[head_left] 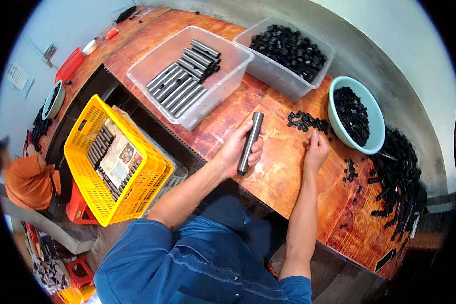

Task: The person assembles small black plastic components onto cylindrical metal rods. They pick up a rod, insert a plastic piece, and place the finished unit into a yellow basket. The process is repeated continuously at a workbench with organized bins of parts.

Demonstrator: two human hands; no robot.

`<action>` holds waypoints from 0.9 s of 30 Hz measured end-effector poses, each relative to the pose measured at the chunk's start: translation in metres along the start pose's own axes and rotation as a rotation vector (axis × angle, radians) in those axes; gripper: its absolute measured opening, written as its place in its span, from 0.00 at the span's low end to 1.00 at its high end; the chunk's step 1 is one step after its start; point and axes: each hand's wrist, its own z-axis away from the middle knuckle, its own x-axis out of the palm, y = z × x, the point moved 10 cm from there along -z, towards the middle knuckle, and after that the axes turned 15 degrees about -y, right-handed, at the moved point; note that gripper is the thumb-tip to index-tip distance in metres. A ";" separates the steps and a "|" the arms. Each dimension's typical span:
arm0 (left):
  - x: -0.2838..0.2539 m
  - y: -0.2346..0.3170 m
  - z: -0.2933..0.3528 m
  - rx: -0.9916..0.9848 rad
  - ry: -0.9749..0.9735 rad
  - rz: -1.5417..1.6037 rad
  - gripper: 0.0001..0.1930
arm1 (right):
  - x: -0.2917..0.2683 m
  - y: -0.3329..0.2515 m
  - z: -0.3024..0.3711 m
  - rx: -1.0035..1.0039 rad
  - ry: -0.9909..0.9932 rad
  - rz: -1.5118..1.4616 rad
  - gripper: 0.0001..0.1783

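Observation:
My left hand (232,148) is wrapped round a dark grey metal tube (251,142), held tilted above the front part of the wooden table. A black piece sits at the tube's lower end. To the right, my right hand (316,153) is closed, its fingertips pinched together beside a loose pile of small black caps (305,121). Whatever is between those fingertips is too small to make out. A clear plastic bin (225,104) beyond my left hand holds rows of similar tubes (180,91).
Another clear bin (281,88) and a light blue bowl (376,144) hold black caps. Black parts (397,177) are heaped at the table's right. A yellow crate (104,215) with tubes and newspaper stands left of the table (283,180). A person in orange (30,182) sits far left.

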 end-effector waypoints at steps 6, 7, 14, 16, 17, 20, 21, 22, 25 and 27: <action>0.008 -0.020 0.046 -0.125 0.025 -0.055 0.19 | 0.004 0.011 -0.005 -0.006 -0.024 -0.068 0.21; 0.014 -0.017 0.058 -0.092 -0.016 -0.073 0.15 | 0.006 0.012 -0.004 0.013 -0.043 -0.117 0.21; -0.009 -0.017 0.138 -0.093 -0.011 -0.235 0.24 | -0.001 0.024 -0.015 -0.020 -0.068 -0.021 0.21; -0.021 -0.012 0.163 -0.062 0.032 -0.270 0.22 | -0.005 0.026 -0.013 -0.016 -0.050 -0.041 0.20; -0.027 -0.009 0.176 -0.065 0.071 -0.288 0.20 | -0.006 0.025 -0.012 -0.010 -0.039 -0.047 0.20; -0.048 0.010 0.219 -0.003 0.244 -0.259 0.20 | -0.006 0.018 -0.010 0.006 -0.052 0.021 0.21; -0.052 0.017 0.234 0.033 0.280 -0.236 0.20 | -0.007 0.021 -0.012 0.018 -0.058 0.052 0.21; -0.061 0.027 0.247 0.063 0.340 -0.240 0.20 | -0.006 0.019 -0.011 0.007 -0.036 0.036 0.22; -0.077 0.077 0.290 0.264 0.472 -0.357 0.19 | -0.001 0.011 -0.010 -0.018 -0.037 0.047 0.23; -0.083 0.119 0.322 0.413 0.570 -0.385 0.18 | -0.003 0.014 -0.010 -0.017 -0.050 0.074 0.22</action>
